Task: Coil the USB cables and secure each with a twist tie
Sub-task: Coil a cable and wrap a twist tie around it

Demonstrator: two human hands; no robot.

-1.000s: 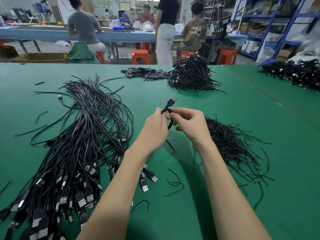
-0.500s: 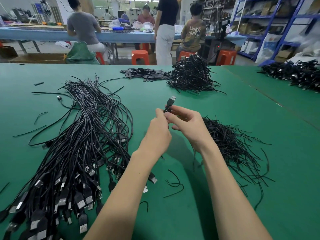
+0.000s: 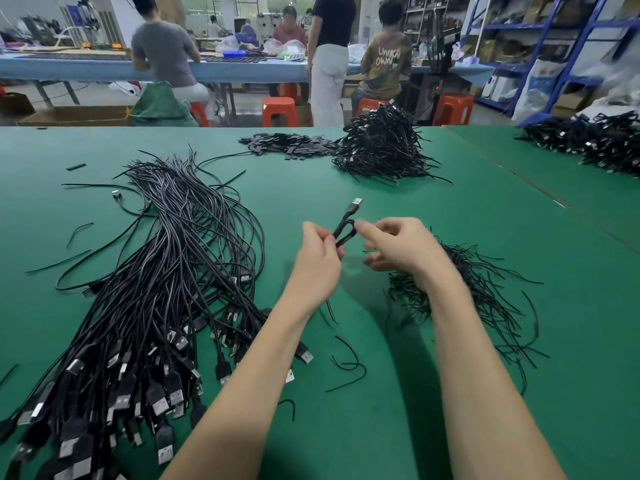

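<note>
A short black USB cable (image 3: 344, 232) is folded into a small coil above the green table (image 3: 450, 216), its metal plug pointing up and away. My left hand (image 3: 320, 258) pinches the coil at its near end between thumb and fingers. My right hand (image 3: 398, 247) is just right of it, index fingertip touching the loop's far end, thumb apart below and blurred. A large bundle of uncoiled USB cables (image 3: 156, 278) lies at the left. A heap of thin black twist ties (image 3: 478, 292) lies under my right wrist.
A mound of coiled cables (image 3: 381, 147) sits at the back centre beside small flat black pieces (image 3: 287, 147). More coiled cables (image 3: 595, 143) lie at the far right. Stray ties (image 3: 346, 365) lie between my forearms. Several people work at a blue table (image 3: 242, 69) behind.
My hands have drawn apart, and the coil now shows between them. My right hand has loosened from gripping the cable to a fingertip touch. The left keeps its pinch.
</note>
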